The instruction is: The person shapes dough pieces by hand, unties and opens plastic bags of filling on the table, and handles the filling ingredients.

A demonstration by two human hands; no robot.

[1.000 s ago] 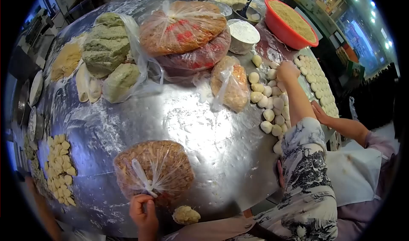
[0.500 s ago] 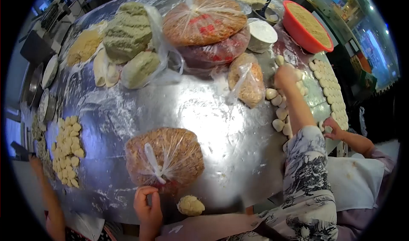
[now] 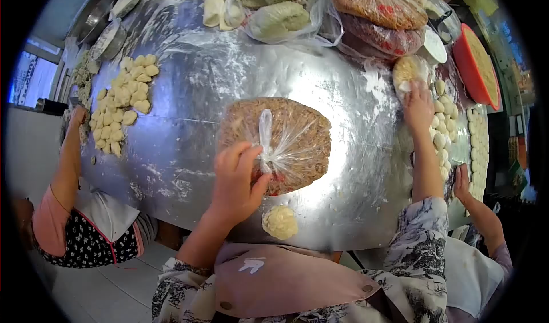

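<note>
Nearest lies the pink apron [image 3: 286,286], below the left hand; just beyond it, to the right of that hand's wrist, a pale dough lump [image 3: 280,222] sits on the metal table [image 3: 354,208]. The left hand [image 3: 237,177] has its thumb and forefinger spread, their tips at the knot of a clear bag of brown filling [image 3: 300,134], which lies directly beyond and to the right of them. Well left of this hand is a heap of dough pieces [image 3: 123,103], with another person's hand [image 3: 79,117] at its outer side. The right hand [image 3: 420,110] reaches farther, its fingers on a small filled bag [image 3: 405,71]; whether they are closed on it I cannot tell. Just right of that hand run dough balls [image 3: 446,117], and past them flattened rounds [image 3: 479,146], with a co-worker's hand [image 3: 462,183] near. Beyond both hands are green dough [image 3: 280,20], stacked filled bags [image 3: 377,6] and a red basin [image 3: 466,66].
</note>
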